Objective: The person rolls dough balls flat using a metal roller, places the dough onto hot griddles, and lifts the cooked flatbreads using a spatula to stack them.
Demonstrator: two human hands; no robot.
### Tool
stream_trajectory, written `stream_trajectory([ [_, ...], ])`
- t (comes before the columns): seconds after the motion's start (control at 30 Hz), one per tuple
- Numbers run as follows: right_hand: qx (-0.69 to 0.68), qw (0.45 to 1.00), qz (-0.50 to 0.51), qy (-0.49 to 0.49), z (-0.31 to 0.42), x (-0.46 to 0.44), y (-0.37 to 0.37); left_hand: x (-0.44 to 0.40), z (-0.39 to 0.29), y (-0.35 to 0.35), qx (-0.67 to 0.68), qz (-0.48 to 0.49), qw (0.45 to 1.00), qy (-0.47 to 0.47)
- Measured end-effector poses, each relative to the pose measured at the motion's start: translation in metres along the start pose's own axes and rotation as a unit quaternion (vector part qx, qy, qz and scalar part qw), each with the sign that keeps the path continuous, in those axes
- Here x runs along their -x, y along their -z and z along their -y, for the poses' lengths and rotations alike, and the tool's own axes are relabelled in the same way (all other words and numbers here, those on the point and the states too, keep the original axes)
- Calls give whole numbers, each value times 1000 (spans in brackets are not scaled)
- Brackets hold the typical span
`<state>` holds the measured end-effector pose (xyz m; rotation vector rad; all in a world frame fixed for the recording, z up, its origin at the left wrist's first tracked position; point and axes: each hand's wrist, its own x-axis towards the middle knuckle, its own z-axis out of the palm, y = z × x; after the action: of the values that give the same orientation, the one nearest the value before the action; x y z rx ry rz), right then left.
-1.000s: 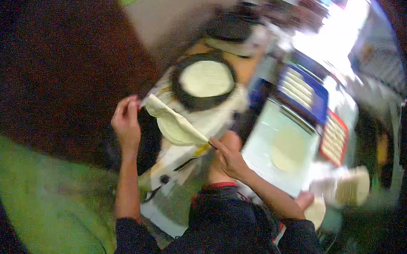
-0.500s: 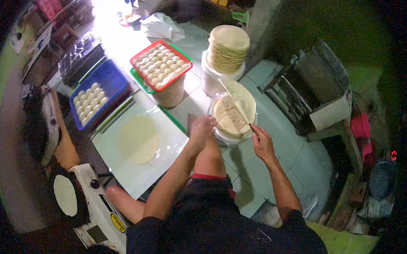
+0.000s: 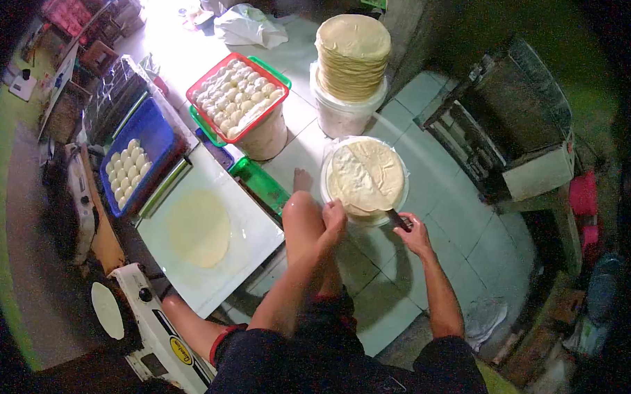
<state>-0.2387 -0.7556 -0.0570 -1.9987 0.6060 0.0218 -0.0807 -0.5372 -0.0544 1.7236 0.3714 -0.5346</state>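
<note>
Several thin round flatbreads lie on a white bucket, the top one folded or overlapping across them. My right hand is closed on a dark handle whose far end meets the near edge of the flatbreads; the rest of that tool is hidden. At the near left edge of the same pile is my left hand, its fingers closed together at the bread's rim. Whether it grips the bread is too small to tell. Behind, a tall stack of flatbreads rests on another white bucket.
A red tray and a blue tray hold dough balls. One flattened round lies on a white board. At lower left, a stove stands beside a pan with a pale round. A metal appliance stands right.
The view has swung from the stove to the buckets. The bread carried between my hands now lies on the near pile, and my left hand has come down to the pile's near edge.
</note>
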Motion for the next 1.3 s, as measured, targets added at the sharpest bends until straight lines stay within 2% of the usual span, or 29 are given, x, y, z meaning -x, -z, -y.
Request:
stream_trajectory([
  [0.07,84,995,-48,10,-1,0,7,-19,30,-20,4,-25,998,59],
  [0.13,87,995,-45,-7,4,-1,14,-14,25,-29,-123,-63,989,56],
  [0.17,89,995,-47,-17,7,0,14,-5,26,-29,-154,-62,984,-70],
  [0.2,99,993,-63,24,4,-2,11,1,33,-30,-182,-60,962,-196],
  [0.23,78,996,-43,-27,2,-4,12,2,36,-30,-305,-6,916,-260],
  [0.3,34,991,-2,-128,-1,-9,13,3,38,-30,-526,101,760,-368],
  [0.33,35,994,-15,-107,-13,-10,7,3,33,-27,-588,158,724,-325],
  [0.43,72,993,-88,-41,-26,-8,-4,11,14,-25,-537,138,751,-358],
  [0.47,100,986,-130,-22,-19,-3,-16,15,10,-20,-502,120,749,-417],
  [0.5,127,977,-170,-4,-14,3,-29,21,1,-10,-445,121,774,-434],
  [0.57,69,970,-227,50,-19,11,-61,44,-33,24,-328,120,814,-463],
  [0.67,112,972,-205,24,-20,17,-91,59,-89,98,-355,85,819,-443],
  [0.73,94,976,-198,4,0,15,-95,54,-82,149,-264,14,850,-456],
  [0.77,100,974,-201,-1,11,15,-98,53,-77,177,-231,-23,886,-401],
  [0.87,95,971,-217,-6,28,5,-105,51,-33,280,-343,-61,864,-364],
  [0.93,97,968,-229,-7,28,1,-109,66,1,335,-412,16,841,-350],
  [1.03,98,969,-227,-17,28,1,-116,94,34,377,-547,35,780,-302],
  [1.1,94,970,-221,-30,28,-3,-119,92,49,394,-527,32,792,-307],
  [1.13,81,975,-196,-65,26,-3,-116,83,60,401,-510,25,797,-322],
  [1.17,136,962,-238,-13,25,-3,-113,77,71,410,-495,16,802,-335],
  [1.2,186,942,-277,45,22,-5,-113,85,38,410,-483,18,808,-337],
  [1.23,199,935,-289,47,26,-6,-109,75,26,421,-500,32,815,-293],
  [1.3,181,936,-293,79,60,-12,-103,55,1,439,-453,-23,857,-246],
])
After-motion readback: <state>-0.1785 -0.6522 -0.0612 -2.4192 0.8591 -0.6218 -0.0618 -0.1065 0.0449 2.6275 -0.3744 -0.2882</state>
